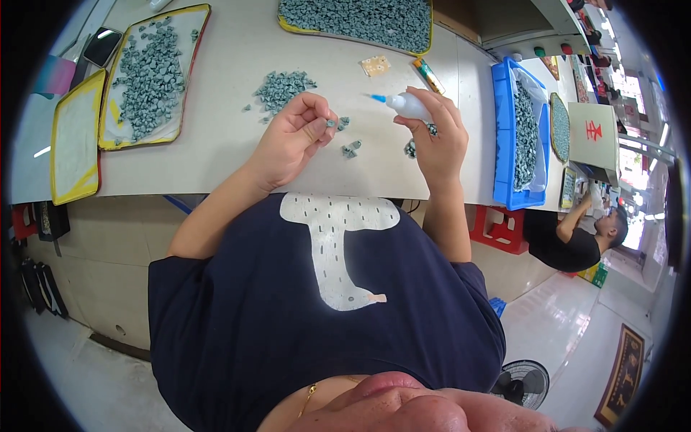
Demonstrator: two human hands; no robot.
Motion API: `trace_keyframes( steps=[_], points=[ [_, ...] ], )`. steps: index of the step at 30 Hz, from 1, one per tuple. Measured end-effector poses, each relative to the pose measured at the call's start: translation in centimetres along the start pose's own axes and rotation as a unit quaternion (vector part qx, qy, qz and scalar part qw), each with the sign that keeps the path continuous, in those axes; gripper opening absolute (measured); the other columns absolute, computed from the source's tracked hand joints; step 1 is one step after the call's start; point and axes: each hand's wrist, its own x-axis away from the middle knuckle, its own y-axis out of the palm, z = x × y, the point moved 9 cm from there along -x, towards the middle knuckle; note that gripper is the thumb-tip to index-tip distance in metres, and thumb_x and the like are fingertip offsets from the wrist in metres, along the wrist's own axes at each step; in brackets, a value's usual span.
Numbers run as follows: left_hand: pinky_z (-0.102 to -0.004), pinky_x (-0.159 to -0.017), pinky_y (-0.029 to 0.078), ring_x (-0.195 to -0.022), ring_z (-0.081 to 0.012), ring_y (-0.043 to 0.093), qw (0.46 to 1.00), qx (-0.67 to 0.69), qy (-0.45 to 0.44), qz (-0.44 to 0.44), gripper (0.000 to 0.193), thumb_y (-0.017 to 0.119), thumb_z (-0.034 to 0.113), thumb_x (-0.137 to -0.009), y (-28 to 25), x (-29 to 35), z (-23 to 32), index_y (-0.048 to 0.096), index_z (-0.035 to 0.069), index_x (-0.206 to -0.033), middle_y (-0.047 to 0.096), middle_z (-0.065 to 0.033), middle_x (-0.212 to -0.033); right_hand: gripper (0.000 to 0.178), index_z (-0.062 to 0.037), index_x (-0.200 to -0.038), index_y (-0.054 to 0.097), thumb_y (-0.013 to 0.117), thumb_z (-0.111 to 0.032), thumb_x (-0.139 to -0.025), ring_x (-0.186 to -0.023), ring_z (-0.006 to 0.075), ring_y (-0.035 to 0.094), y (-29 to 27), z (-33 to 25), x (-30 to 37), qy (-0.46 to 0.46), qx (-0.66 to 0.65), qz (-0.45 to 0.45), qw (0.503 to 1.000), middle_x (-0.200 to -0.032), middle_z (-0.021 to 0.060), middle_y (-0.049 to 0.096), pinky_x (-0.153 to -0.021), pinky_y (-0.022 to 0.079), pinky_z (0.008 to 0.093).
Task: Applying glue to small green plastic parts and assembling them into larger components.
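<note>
Between the thumb and fingertips of my left hand (294, 137) is a small grey-green piece (330, 123), pinched above the table. My right hand (440, 133) is wrapped round a white squeeze bottle (409, 106), whose thin blue nozzle (378, 97) points left toward the left hand without touching the piece. Beyond the left hand lies a loose pile of similar grey-green pieces (282, 91). A few more pieces (350, 150) rest on the table between my hands. Some dark green and white pieces (411, 148) sit beside the right wrist, partly hidden by that hand.
At left, a yellow-rimmed tray (188, 75) holds many pieces, beside another yellow-edged tray (75, 140) and a phone (103, 47). A full tray (353, 34) stands at the back. A blue crate (502, 137) stands right, near an orange-green tube (430, 76). A person (568, 237) sits farther right.
</note>
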Motion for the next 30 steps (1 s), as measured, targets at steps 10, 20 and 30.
trace_keyframes(
  steps=[10, 20, 30],
  points=[
    [-0.0222, -0.072, 0.04, -0.08, -0.0106, 0.048, 0.999, 0.009, 0.007, -0.044, 0.009, 0.054, 0.006, -0.094, 1.6, -0.5, -0.2, 0.049, 0.01, -0.1, 0.057, -0.0017, -0.096, 0.045, -0.0022, -0.116, 0.055, 0.074, -0.001, -0.076, -0.099, 0.0132, 0.06, 7.6, 7.7, 3.3, 0.28, -0.339, -0.051, 0.897, -0.106, 0.0061, 0.066, -0.085, 0.047, 0.0269],
    [-0.0228, -0.071, 0.04, -0.079, -0.0108, 0.048, 0.999, 0.003, -0.017, -0.038, 0.011, 0.054, 0.004, -0.094, 1.8, -0.8, -1.1, 0.049, 0.009, -0.102, 0.057, -0.0025, -0.094, 0.026, -0.0031, -0.106, 0.065, 0.069, -0.003, -0.079, -0.086, 0.0133, 0.062, 1.5, 10.1, 3.0, 0.302, -0.134, -0.101, 0.938, -0.1, 0.0066, 0.067, -0.077, 0.049, 0.0288],
    [-0.0231, -0.071, 0.04, -0.079, -0.0104, 0.049, 0.998, -0.003, -0.045, -0.037, 0.011, 0.053, 0.003, -0.094, 2.1, -0.9, -1.7, 0.049, 0.008, -0.102, 0.058, -0.002, -0.094, 0.016, -0.0013, -0.095, 0.067, 0.064, -0.006, -0.08, -0.079, 0.0307, 0.063, 1.4, 9.1, 5.5, 0.224, 0.098, -0.233, 0.941, -0.09, 0.0162, 0.065, -0.072, 0.05, 0.0351]
  ],
)
